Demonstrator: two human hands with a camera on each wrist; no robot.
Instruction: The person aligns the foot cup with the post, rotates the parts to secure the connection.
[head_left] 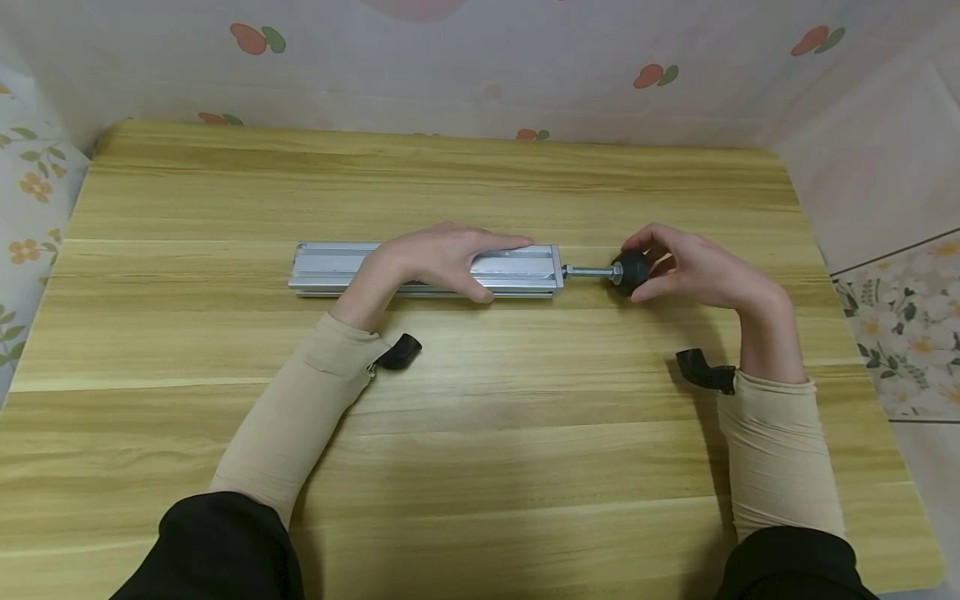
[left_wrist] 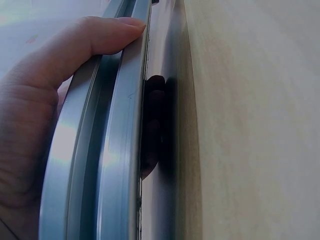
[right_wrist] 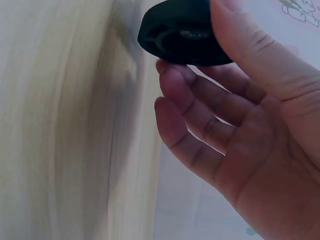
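Observation:
A silver aluminium extrusion [head_left: 513, 265] with slots along its length lies left to right in the head view. My left hand [head_left: 438, 257] grips it from above, and the thumb [left_wrist: 120, 35] presses on its near side in the left wrist view. From its right end a threaded rod [head_left: 588, 272] sticks out, with a nut beside the black foot. That round black levelling foot [head_left: 630, 272] is pinched between the thumb and fingers of my right hand [head_left: 701, 267]. In the right wrist view the hollow underside of the foot [right_wrist: 185, 37] faces the camera.
A wood-grain table [head_left: 525, 467] with rounded corners carries everything. Behind it hangs a pale curtain [head_left: 450, 75] with fruit prints. Black wrist mounts [head_left: 705, 371] stick out from both beige sleeves [head_left: 780, 458].

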